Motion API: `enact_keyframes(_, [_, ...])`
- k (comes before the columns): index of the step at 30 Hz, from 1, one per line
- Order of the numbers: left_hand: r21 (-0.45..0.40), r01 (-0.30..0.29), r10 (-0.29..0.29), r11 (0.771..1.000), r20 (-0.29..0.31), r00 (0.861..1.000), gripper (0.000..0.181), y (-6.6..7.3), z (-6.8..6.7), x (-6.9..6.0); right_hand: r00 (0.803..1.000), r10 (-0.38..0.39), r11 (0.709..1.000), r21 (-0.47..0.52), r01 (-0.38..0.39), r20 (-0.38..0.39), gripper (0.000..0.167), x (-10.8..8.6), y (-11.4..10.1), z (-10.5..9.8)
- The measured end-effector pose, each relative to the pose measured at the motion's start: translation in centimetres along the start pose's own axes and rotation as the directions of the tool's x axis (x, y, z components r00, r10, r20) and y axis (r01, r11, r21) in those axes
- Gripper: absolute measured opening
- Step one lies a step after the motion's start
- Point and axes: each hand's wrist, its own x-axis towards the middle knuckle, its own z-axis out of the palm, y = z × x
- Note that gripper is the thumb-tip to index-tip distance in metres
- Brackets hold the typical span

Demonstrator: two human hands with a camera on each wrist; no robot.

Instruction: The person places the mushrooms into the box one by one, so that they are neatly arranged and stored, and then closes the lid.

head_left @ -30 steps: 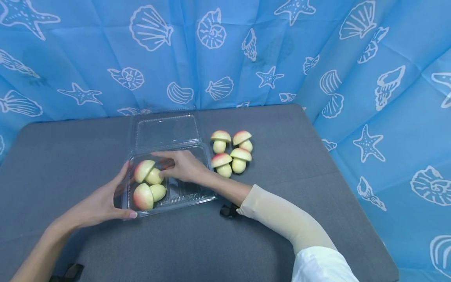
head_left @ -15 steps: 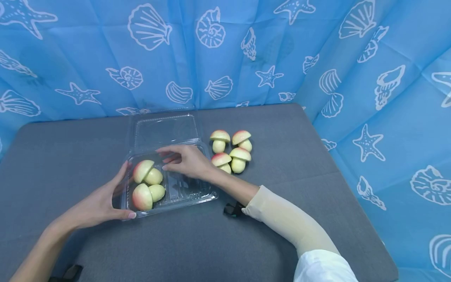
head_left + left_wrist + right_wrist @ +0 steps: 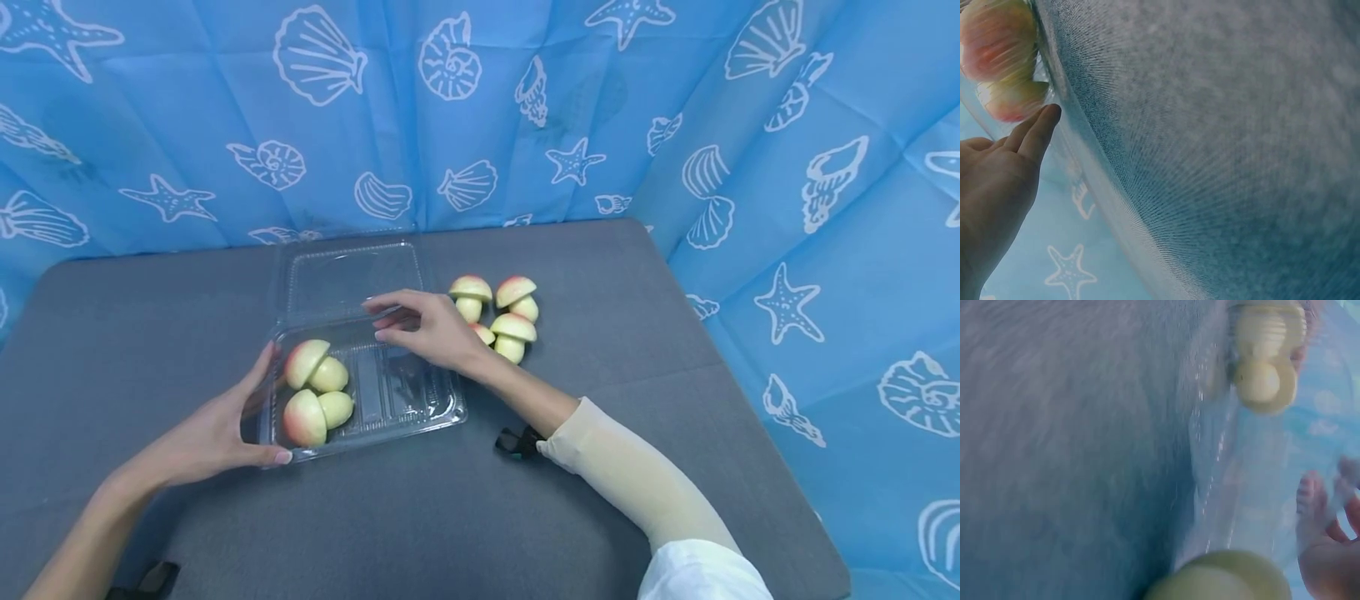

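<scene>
A clear plastic clamshell box (image 3: 375,429) lies with its lid folded back. Two pale yellow toy mushrooms with red-tinged caps, one nearer the far side (image 3: 307,363) and one nearer the front (image 3: 305,418), lie in its left part. My left hand (image 3: 206,433) spans the box's left end, thumb at the front corner; the left wrist view shows straight fingers (image 3: 1038,134) against the wall. Above the box's right rear part, my right hand (image 3: 431,329) is raised with loosely bent fingers and nothing in them. It partly hides the loose mushrooms on the right.
Several more toy mushrooms (image 3: 514,329) sit in a cluster on the grey table (image 3: 600,333), right of the box. The transparent lid (image 3: 352,279) reaches toward the table's back edge. A blue shell-print curtain (image 3: 480,125) hangs behind and along the right side.
My right hand has drawn away from the mushroom at the far left of the box, moving right and back toward the loose cluster. The left hand and box stay in place.
</scene>
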Motion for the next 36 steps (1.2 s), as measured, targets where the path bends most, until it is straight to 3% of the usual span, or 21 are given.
enact_keyframes(12, [-0.035,0.011,-0.01,0.999,0.022,1.0,0.133,0.1,0.0,0.1,0.991,-0.083,0.997,0.001,0.083,-0.104,0.035,-1.7,0.5,-3.5])
enact_keyframes(18, [-0.046,0.004,-0.003,0.999,0.026,1.0,0.133,0.2,0.0,0.2,0.987,-0.032,0.999,0.027,0.037,-0.155,0.035,-2.9,-1.3,-5.1])
enact_keyframes(27, [-0.009,0.008,-0.007,1.0,0.014,1.0,0.133,0.1,-0.2,-0.1,0.992,-0.062,0.998,-0.014,0.06,-0.113,0.033,-3.7,-1.5,-6.9])
enact_keyframes(36, [0.003,-0.009,0.009,1.0,0.013,1.0,0.133,0.3,-0.4,-0.1,0.984,-0.1,0.993,-0.073,0.09,-0.147,0.032,-4.7,-0.8,-8.7])
